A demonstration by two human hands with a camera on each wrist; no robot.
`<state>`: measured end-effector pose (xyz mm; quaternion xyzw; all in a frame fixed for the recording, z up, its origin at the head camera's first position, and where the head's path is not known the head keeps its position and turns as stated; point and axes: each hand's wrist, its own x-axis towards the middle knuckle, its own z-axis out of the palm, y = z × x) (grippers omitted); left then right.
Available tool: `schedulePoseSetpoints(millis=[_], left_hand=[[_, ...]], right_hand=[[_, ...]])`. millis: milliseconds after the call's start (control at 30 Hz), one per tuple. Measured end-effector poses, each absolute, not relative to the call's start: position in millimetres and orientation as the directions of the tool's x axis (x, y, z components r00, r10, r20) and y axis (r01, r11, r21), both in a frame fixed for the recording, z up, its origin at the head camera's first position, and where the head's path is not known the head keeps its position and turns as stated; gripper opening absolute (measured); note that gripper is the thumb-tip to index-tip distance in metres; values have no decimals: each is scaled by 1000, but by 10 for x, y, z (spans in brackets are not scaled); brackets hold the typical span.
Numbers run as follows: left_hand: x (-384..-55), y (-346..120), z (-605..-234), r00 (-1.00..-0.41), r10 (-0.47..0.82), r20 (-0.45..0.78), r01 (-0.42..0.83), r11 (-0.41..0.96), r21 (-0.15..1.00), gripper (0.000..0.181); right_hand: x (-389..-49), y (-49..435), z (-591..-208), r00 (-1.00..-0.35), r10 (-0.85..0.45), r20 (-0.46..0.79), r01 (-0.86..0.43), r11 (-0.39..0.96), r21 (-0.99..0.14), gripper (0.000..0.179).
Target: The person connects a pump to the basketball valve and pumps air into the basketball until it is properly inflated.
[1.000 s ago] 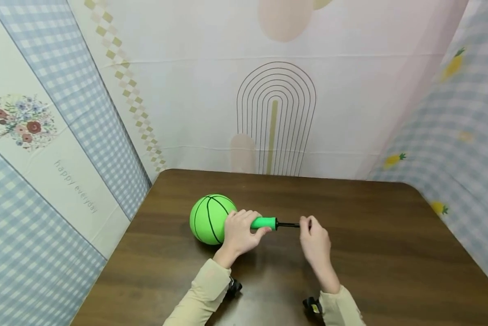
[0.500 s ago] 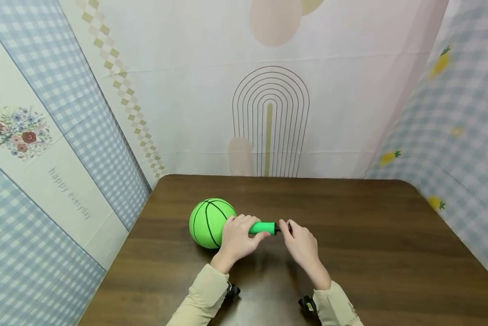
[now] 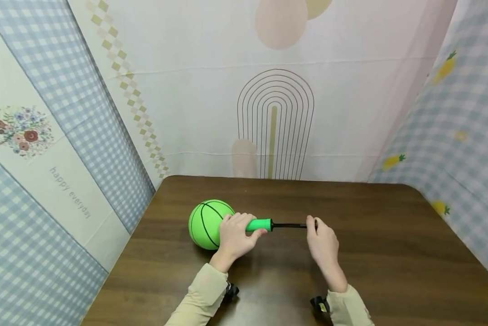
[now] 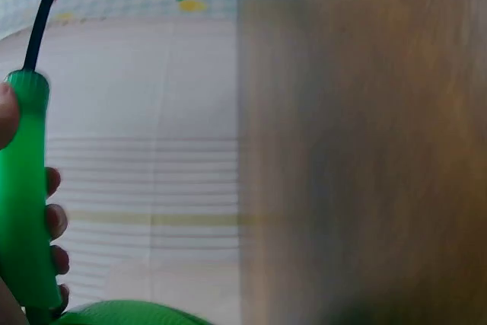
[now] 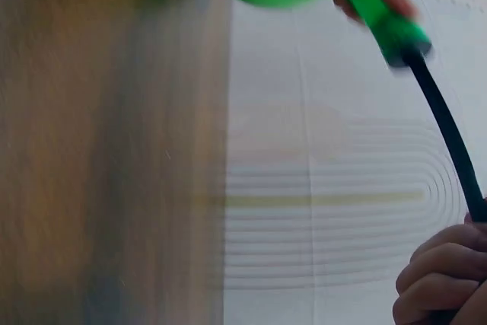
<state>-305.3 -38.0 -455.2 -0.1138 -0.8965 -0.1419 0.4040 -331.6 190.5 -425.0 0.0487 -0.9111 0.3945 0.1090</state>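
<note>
A green ball with black lines (image 3: 205, 225) rests on the table, left of both hands. My left hand (image 3: 236, 235) grips the green barrel of a hand pump (image 3: 261, 225), its fingers wrapped round it in the left wrist view (image 4: 27, 188). The pump lies level, its left end against or close to the ball; the left hand hides that joint. A long stretch of black pump rod (image 3: 289, 225) stands out of the barrel. At the rod's right end my right hand (image 3: 323, 242) holds the handle, with curled fingers (image 5: 445, 272) in the right wrist view covering most of it.
The brown wooden table (image 3: 374, 244) reaches out around the hands. Behind its far edge hangs a pale patterned cloth (image 3: 195, 108), with checked cloths at the left (image 3: 89, 90) and right (image 3: 439, 149). Both wrists wear small black cameras.
My right hand first moved left, pushing the rod nearly into the barrel, then moved back right, drawing it out again. The left hand and the ball stay about where they were.
</note>
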Motion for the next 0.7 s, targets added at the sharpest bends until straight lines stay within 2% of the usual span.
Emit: schedulePoseSetpoints(millis=[100,367,567,700], left_hand=[[-3161,-261,-4567,-628,55,776,299,938,175,38],[-3182,-120,-4597,-596,31,802,328,921,209,34],[-3179,-74,-4627,-608,64,791,343,920,190,31],[-3142,-115,-4623,-634,98,767,340,926,163,30]], right_hand=[[-3422,1839,-4274,-970,-16,243,-191,668,-719,43],[-3357,1533,-4309,-949,-68,307,-272,665,-695,39],[-3299,1481,-4324,-968,-100,228,-230,713,-663,49],[-3294,1542,-4326,-969,-175,176,-247,751,-612,51]])
